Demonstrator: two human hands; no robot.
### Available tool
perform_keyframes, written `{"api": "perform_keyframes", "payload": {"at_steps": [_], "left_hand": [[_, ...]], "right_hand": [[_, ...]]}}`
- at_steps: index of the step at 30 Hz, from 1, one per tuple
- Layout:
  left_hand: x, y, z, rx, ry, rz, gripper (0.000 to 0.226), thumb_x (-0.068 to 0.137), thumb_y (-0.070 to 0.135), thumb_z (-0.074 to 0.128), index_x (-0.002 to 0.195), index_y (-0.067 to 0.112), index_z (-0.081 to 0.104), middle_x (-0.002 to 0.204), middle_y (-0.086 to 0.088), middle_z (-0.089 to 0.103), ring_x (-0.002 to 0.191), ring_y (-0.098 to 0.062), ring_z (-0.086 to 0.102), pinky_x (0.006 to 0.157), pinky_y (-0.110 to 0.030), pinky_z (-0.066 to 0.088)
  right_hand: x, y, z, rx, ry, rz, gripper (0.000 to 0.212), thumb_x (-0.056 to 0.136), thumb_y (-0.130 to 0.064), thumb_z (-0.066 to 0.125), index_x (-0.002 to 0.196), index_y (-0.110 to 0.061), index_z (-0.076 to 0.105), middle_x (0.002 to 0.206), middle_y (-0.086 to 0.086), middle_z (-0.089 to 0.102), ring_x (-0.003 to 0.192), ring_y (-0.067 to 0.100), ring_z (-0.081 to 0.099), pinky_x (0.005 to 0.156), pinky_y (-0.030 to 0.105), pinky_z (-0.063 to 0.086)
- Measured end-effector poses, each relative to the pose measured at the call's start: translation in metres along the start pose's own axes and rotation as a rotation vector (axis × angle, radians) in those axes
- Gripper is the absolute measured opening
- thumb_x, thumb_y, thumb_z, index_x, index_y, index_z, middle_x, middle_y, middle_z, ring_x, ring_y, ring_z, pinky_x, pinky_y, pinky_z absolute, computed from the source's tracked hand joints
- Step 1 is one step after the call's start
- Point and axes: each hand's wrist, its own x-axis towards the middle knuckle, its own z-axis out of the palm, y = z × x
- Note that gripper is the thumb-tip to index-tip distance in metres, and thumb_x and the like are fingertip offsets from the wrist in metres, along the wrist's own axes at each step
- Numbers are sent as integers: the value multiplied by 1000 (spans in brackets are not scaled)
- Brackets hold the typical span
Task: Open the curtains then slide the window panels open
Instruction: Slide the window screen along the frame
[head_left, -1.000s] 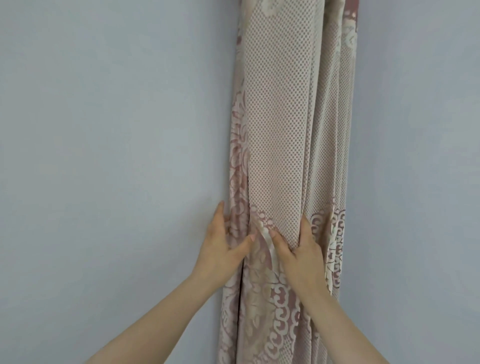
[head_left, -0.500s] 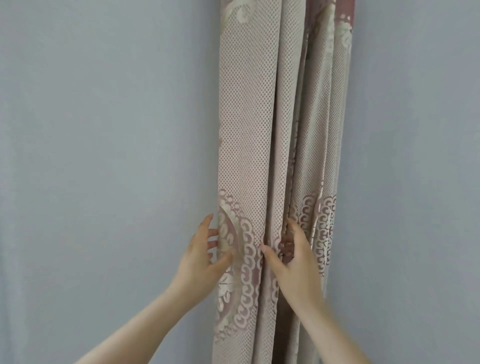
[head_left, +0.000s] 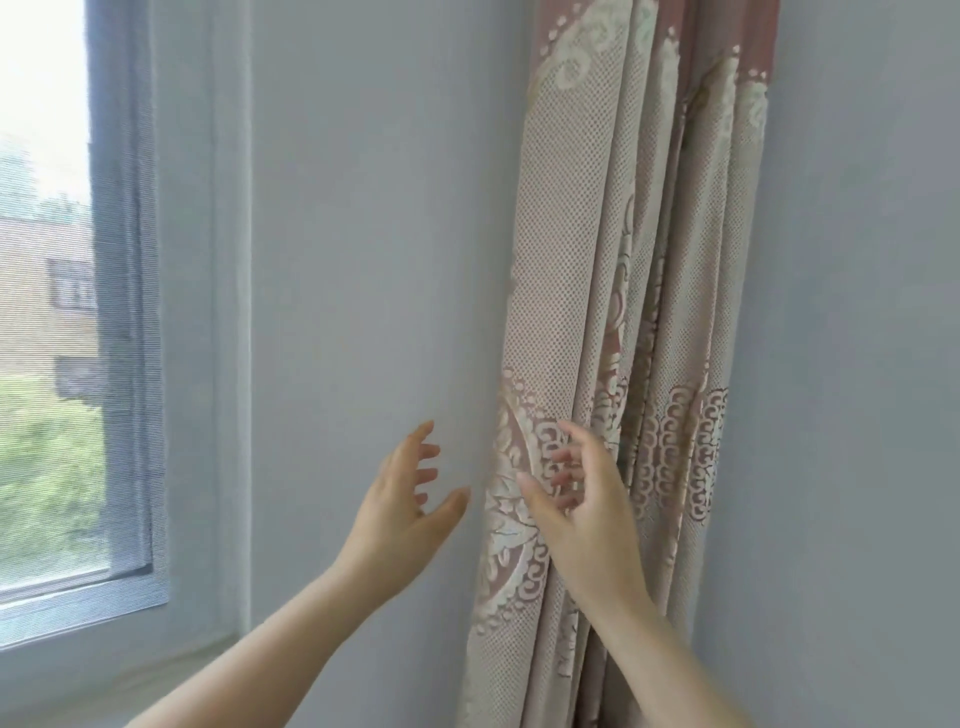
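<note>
The window (head_left: 57, 332) has come into view at the frame's left, its panel shut. The curtain (head_left: 623, 322) hangs bunched at centre-right. Both hands have let go: left hand (head_left: 400, 514) and right hand (head_left: 587, 514) have fingers spread, empty; window panels come next.

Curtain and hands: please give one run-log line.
curtain: bunched at right | left hand: open, off fabric | right hand: open | window: uncovered

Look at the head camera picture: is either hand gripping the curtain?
No: the left hand hovers open before the wall, and the right hand is spread open in front of the gathered curtain.
</note>
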Motion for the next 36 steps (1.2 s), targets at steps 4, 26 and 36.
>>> {"api": "perform_keyframes", "payload": {"at_steps": [4, 26, 36], "left_hand": [[-23, -4, -56, 21, 49, -15, 54, 85, 26, 65, 134, 31, 43, 128, 10, 52, 112, -4, 55, 94, -25, 47], [-265, -68, -439, 359, 534, -322, 45, 76, 38, 62, 119, 29, 56, 115, 11, 62, 101, -2, 62, 89, -28, 53], [-333, -96, -567, 522, 797, -449, 38, 83, 20, 68, 118, 28, 57, 114, 11, 62, 101, 1, 59, 87, -20, 50]], "right_hand": [[-14, -37, 33, 51, -35, -12, 50, 87, -31, 69, 131, -29, 47, 105, -13, 56, 96, 7, 56, 79, 23, 51], [-190, -320, 348, 491, -571, -254, 38, 81, -35, 66, 117, -27, 57, 99, -11, 58, 90, 6, 58, 75, 17, 48], [-241, -423, 474, 678, -753, -394, 40, 84, -25, 72, 120, -28, 56, 104, -16, 55, 95, 3, 56, 78, 13, 46]]}}
